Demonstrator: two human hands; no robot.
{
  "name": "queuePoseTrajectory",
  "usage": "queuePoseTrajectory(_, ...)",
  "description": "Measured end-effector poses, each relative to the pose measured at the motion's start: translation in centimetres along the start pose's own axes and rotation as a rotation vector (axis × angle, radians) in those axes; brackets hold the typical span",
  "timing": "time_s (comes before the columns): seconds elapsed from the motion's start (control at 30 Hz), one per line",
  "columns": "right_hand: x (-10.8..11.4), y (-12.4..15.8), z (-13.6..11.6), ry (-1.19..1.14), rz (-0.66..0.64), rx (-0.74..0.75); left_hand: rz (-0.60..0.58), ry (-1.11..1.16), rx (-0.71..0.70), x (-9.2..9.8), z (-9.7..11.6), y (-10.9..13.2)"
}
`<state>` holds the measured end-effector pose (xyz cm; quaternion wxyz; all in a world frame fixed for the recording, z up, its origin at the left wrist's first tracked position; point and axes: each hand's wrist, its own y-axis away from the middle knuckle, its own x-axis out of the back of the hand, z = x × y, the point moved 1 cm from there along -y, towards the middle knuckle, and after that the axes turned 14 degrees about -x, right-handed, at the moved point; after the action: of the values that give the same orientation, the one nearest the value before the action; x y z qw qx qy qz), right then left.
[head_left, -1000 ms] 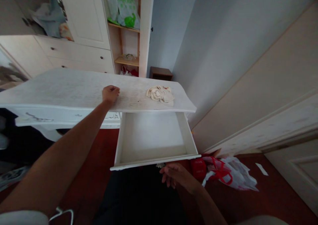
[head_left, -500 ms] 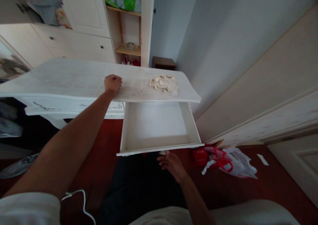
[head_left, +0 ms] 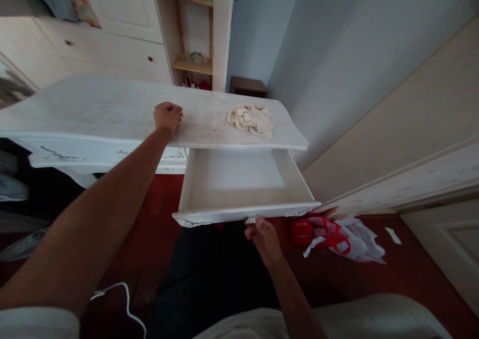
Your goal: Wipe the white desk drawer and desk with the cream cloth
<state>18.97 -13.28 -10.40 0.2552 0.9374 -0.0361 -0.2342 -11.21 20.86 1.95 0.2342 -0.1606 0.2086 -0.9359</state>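
Note:
A white dressing table (head_left: 112, 107) with a scuffed top stands before me, its right drawer (head_left: 243, 176) pulled out with a bare interior. At the middle of the drawer's front edge, my right hand (head_left: 265, 239) is closed round a small pale knob (head_left: 250, 220), thumb on top and fingers curled beneath. My left hand (head_left: 167, 117) rests as a loose fist on the tabletop, with nothing visible in it. To its right lies a crumpled cream cloth (head_left: 251, 120).
Behind the table stand a white cabinet (head_left: 112, 52) and open shelves (head_left: 192, 65). A wall closes in on the right. A red box (head_left: 301, 231) and a white plastic bag (head_left: 359, 241) lie on the floor. A white cable (head_left: 127, 299) trails at lower left.
The drawer's front edge has risen in view, and more of its carved face shows. My right hand has moved up with it. My left hand stays on the tabletop.

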Motion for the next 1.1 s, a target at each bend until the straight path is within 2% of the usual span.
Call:
queuePoseTrajectory(0.13,-0.7,-1.2,-1.3,0.012,0.045,0.028,0.002,0.001,-0.001,0.1,0.7,0.3)
queuePoseTrajectory(0.3,-1.3,-4.2,-2.4,-0.009,0.065,0.043,0.007,0.010,-0.001,0.3,1.3,0.6)
queuePoseTrajectory(0.83,-5.0,-17.1,-7.2,-0.001,0.068,0.137,0.023,0.105,0.031,0.6,0.7,0.5)
queuePoseTrajectory(1.1,-5.8,-20.1,-8.9,0.023,0.071,0.148,0.046,0.171,0.031,0.9,1.0,0.9)
